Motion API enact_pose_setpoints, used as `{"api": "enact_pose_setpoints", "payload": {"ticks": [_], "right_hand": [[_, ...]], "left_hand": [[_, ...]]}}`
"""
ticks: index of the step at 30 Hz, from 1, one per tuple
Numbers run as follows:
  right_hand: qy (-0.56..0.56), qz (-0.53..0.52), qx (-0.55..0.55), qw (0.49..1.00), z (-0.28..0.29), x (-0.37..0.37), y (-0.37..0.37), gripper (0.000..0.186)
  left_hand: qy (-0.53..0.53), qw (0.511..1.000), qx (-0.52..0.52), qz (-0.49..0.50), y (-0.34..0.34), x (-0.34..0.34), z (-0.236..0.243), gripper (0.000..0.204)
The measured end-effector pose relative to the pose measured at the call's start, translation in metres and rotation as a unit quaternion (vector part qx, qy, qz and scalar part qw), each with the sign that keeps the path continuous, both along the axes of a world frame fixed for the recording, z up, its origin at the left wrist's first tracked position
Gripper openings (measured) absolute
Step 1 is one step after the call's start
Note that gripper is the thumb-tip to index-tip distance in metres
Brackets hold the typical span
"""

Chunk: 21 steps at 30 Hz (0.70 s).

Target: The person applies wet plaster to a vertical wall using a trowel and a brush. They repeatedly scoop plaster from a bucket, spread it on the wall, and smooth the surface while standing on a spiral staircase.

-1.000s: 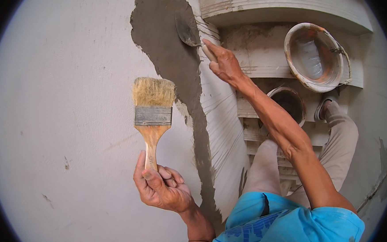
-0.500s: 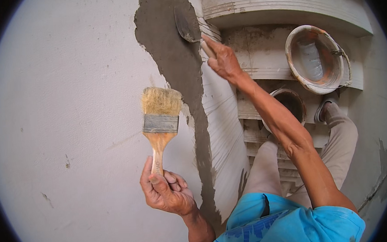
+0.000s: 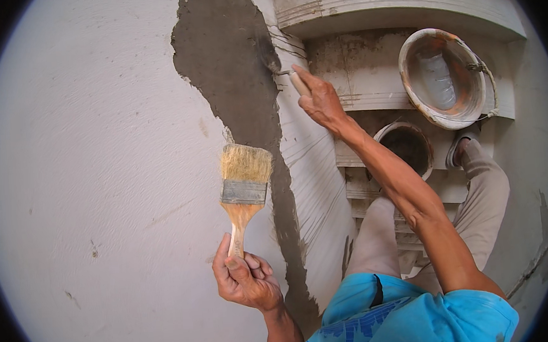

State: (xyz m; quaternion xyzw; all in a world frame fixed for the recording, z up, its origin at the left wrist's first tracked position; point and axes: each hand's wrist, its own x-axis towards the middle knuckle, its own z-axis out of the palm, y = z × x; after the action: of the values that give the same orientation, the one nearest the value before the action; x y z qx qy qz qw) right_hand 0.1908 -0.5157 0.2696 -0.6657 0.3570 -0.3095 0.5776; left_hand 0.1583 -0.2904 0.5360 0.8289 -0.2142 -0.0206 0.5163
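Observation:
My left hand (image 3: 246, 279) is closed round the wooden handle of a wide paintbrush (image 3: 243, 179), bristles upward, held in front of the white wall (image 3: 91, 157). My right hand (image 3: 320, 99) grips the pale handle of a small trowel (image 3: 267, 52), whose dark blade lies against the upper right part of a long, ragged patch of wet grey mortar (image 3: 220, 61). The patch runs down the wall beside a grooved, pale edge next to the steps.
White curved steps (image 3: 395, 3) descend on the right, with my legs and feet on or over them. A white, stained bucket (image 3: 478, 71) sits on an upper step and a darker-lined bucket (image 3: 426, 143) lower down, behind my right arm. A cracked wall (image 3: 531, 268) borders the right side.
My left hand and the brush have moved right and downward. My right hand with the trowel has shifted slightly down, and the trowel blade now shows narrower along the patch's edge.

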Motion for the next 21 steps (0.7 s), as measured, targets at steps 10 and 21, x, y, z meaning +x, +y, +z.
{"api": "enact_pose_setpoints", "payload": {"ticks": [10,21], "right_hand": [[-0.054,0.000,0.001,0.999,0.019,-0.023,0.033,0.072],[-0.020,0.112,0.003,0.994,0.012,-0.044,0.048,0.078]], "left_hand": [[0.014,1.000,0.011,-0.004,0.001,-0.002,-0.003,0.041],[0.029,1.000,0.011,0.005,0.004,-0.007,-0.007,0.043]]}}
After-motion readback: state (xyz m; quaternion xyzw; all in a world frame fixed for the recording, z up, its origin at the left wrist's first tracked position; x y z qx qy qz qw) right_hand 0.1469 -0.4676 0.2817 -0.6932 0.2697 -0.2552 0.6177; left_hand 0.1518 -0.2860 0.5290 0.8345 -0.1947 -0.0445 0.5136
